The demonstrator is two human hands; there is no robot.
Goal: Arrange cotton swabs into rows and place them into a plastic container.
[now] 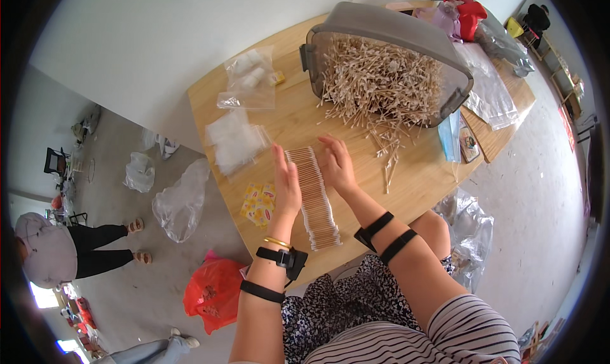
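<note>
A long, neat row of wooden-stick cotton swabs [316,199] lies on the wooden table [292,119], the sticks side by side with their white tips along both edges. My left hand [287,181] stands on edge along the left side of the row, fingers stretched out. At the far right end of the row is my right hand [338,165], its fingers slightly bent and apart, holding nothing that I can see. Beyond my hands, a grey translucent plastic bin [381,22] lies tipped on its side, and a heap of loose cotton swabs [384,81] spills from its mouth.
Left of the row are yellow-and-white paper slips [258,204], a stack of small clear bags [235,141] and a bag with white rolls [248,78]. A blue face mask [450,138] and a phone [469,145] lie right. A red bag [215,293] sits below the table's left edge.
</note>
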